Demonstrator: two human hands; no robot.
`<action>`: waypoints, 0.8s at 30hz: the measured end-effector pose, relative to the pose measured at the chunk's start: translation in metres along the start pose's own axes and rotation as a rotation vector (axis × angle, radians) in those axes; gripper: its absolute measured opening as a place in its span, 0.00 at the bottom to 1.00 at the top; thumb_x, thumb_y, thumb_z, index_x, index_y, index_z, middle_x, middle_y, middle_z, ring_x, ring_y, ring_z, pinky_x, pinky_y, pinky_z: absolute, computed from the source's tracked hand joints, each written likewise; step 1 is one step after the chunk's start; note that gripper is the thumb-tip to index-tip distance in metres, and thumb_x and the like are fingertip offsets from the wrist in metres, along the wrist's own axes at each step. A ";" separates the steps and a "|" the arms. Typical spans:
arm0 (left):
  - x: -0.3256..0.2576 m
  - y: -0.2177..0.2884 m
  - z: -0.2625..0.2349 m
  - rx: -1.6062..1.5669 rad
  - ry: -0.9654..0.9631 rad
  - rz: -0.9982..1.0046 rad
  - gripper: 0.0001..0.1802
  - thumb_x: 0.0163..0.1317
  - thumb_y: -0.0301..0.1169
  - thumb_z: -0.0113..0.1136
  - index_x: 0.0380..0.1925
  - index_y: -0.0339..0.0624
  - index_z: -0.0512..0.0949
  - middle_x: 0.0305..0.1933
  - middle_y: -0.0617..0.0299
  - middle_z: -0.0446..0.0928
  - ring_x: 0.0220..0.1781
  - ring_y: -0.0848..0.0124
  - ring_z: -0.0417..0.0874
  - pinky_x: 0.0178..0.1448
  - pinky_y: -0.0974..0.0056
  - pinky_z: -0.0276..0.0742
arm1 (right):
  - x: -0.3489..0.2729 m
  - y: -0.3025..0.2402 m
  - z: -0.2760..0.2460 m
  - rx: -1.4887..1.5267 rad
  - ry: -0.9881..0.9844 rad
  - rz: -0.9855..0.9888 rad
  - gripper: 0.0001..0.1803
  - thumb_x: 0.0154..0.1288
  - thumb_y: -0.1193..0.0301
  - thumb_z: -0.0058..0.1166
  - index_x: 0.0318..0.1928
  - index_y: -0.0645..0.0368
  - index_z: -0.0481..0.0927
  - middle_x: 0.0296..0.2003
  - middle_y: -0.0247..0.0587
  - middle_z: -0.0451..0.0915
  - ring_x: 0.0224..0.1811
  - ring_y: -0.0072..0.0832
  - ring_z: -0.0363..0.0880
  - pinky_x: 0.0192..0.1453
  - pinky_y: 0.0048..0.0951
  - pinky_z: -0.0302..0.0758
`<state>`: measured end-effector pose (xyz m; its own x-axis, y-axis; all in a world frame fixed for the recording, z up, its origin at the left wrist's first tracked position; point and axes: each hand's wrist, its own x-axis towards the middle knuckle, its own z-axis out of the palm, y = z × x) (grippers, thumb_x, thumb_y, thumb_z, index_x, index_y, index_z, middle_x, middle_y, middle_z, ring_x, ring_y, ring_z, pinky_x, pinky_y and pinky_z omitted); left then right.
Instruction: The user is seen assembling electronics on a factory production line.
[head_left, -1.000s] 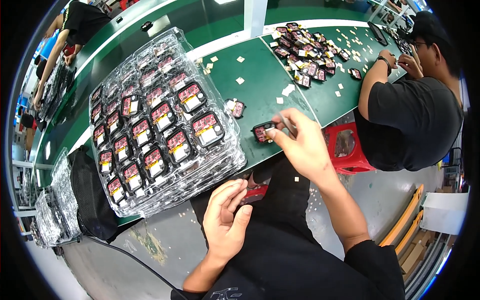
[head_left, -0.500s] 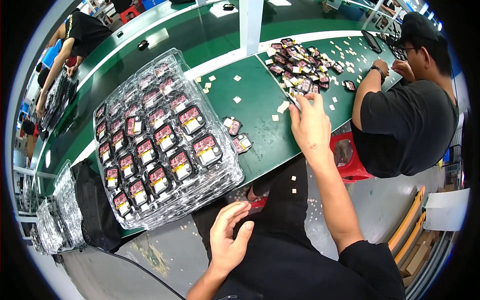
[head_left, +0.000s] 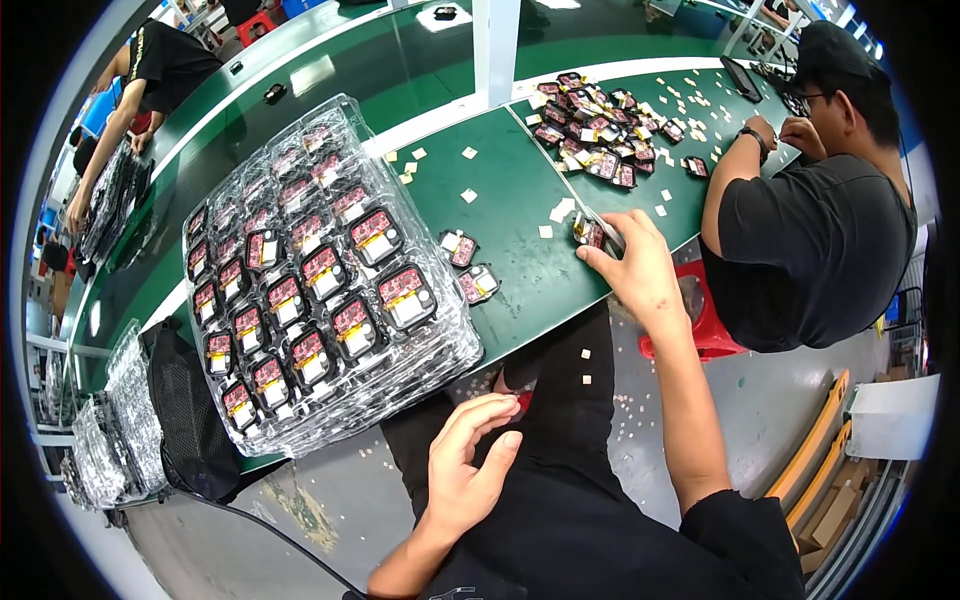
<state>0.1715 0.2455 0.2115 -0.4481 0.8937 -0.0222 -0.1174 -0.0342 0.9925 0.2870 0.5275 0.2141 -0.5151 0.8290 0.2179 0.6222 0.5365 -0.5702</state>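
Note:
My right hand (head_left: 640, 265) is over the green table, its thumb and fingers closed on a small black-cased circuit-board unit (head_left: 588, 232) with a reddish board. A thin pale edge shows by those fingers; I cannot make out what it is. My left hand (head_left: 470, 465) hovers above my lap, fingers stretched and thumb apart, holding nothing. Left of centre stands a stack of clear plastic trays (head_left: 440, 350), the top one filled with rows of similar units (head_left: 407, 297). Two loose units (head_left: 478, 284) lie between the trays and my right hand.
A heap of similar units (head_left: 600, 130) lies farther back, with small pale squares (head_left: 469, 196) scattered around. A co-worker (head_left: 810, 220) sits at the right, near a red stool (head_left: 700, 310). A metal post (head_left: 494, 55) rises behind the table. Black mesh fabric (head_left: 190, 420) hangs left of the trays.
My right hand has come back from the heap toward me, now with a unit in its fingers. My left hand has shifted slightly right.

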 end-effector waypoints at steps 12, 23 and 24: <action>0.003 0.005 -0.004 -0.295 0.072 -0.083 0.29 0.74 0.22 0.60 0.72 0.29 0.64 0.65 0.42 0.76 0.63 0.58 0.83 0.68 0.56 0.80 | -0.064 -0.074 -0.031 0.478 -0.385 -0.387 0.28 0.53 0.70 0.78 0.55 0.61 0.83 0.46 0.43 0.83 0.43 0.36 0.87 0.45 0.34 0.84; 0.005 0.012 -0.003 -0.262 0.103 -0.021 0.28 0.72 0.17 0.61 0.69 0.30 0.66 0.59 0.46 0.81 0.57 0.66 0.85 0.59 0.66 0.81 | -0.105 -0.095 -0.006 0.498 -0.328 -0.305 0.29 0.53 0.71 0.78 0.55 0.62 0.81 0.43 0.44 0.82 0.38 0.37 0.87 0.40 0.31 0.86; 0.005 0.011 -0.004 -0.260 0.107 -0.023 0.28 0.72 0.17 0.61 0.69 0.30 0.66 0.59 0.46 0.81 0.57 0.66 0.85 0.59 0.66 0.81 | -0.108 -0.096 -0.004 0.525 -0.344 -0.269 0.28 0.55 0.72 0.77 0.55 0.63 0.80 0.43 0.43 0.82 0.38 0.35 0.87 0.40 0.30 0.86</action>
<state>0.1648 0.2476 0.2218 -0.5321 0.8437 -0.0707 -0.3463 -0.1407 0.9275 0.2853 0.3870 0.2485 -0.8241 0.5331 0.1913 0.1223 0.4972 -0.8589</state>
